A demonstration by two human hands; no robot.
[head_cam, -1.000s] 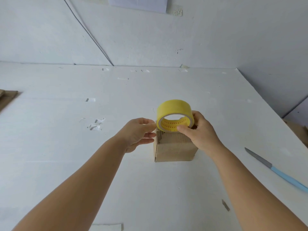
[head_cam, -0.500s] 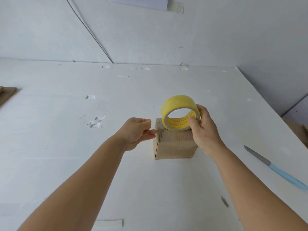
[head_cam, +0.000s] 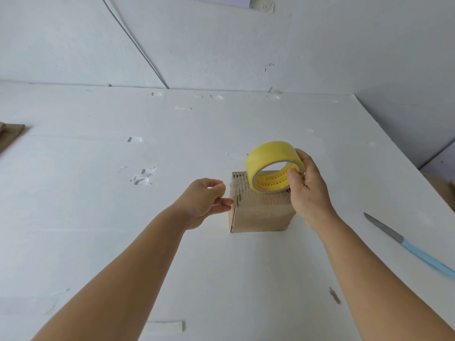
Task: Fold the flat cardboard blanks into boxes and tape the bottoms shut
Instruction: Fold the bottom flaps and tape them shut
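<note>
Here, red printing runs around the inner core of the yellow tape roll [head_cam: 273, 166]; the characters are too small to read. No other writing is legible on any item.

One small cardboard box [head_cam: 261, 210] stands on the white table [head_cam: 98, 217], a little right of centre. The right hand [head_cam: 307, 190] grips the single tape roll, thumb inside the core and fingers around the far rim, and holds it upright over the box's top, at its far right part; whether the roll touches the cardboard cannot be told. The left hand [head_cam: 204, 200] sits just beside the box's left edge, thumb and fingertips pinched nearly closed near the top left corner. A faint, blurred film shows between that pinch and the box, likely tape, though this cannot be confirmed.

One knife [head_cam: 408, 244] with a light blue handle lies on the table, well apart to the right. Flat brown cardboard [head_cam: 9, 134] lies at the far left edge, cut off by the frame, its count undeterminable.
</note>
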